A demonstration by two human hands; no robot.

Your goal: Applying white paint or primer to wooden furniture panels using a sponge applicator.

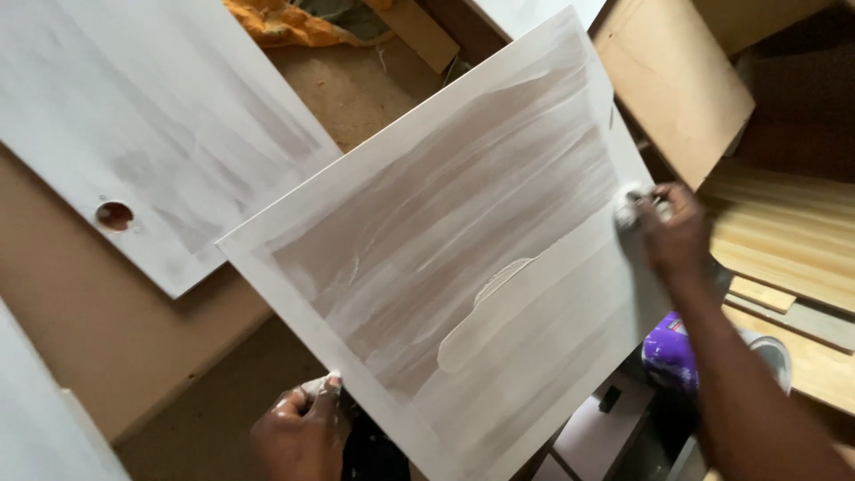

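A large flat board [463,258] lies tilted across the middle, its face smeared with streaks of white coating over brown. My right hand [672,227] sits at the board's right edge, closed on a small white-caked applicator [629,207] that presses against the surface. My left hand [298,432] grips the board's near edge at the bottom, thumb on top, fingers smeared white. A thicker ridge of wet white coating [485,307] lies in the middle of the board.
A second white-coated board [134,116] with a round hole [114,215] lies upper left. Bare wooden panels [677,80] and planks [784,232] sit at the right. A purple container [670,352] stands below my right forearm. Orange cloth [285,22] is at the top.
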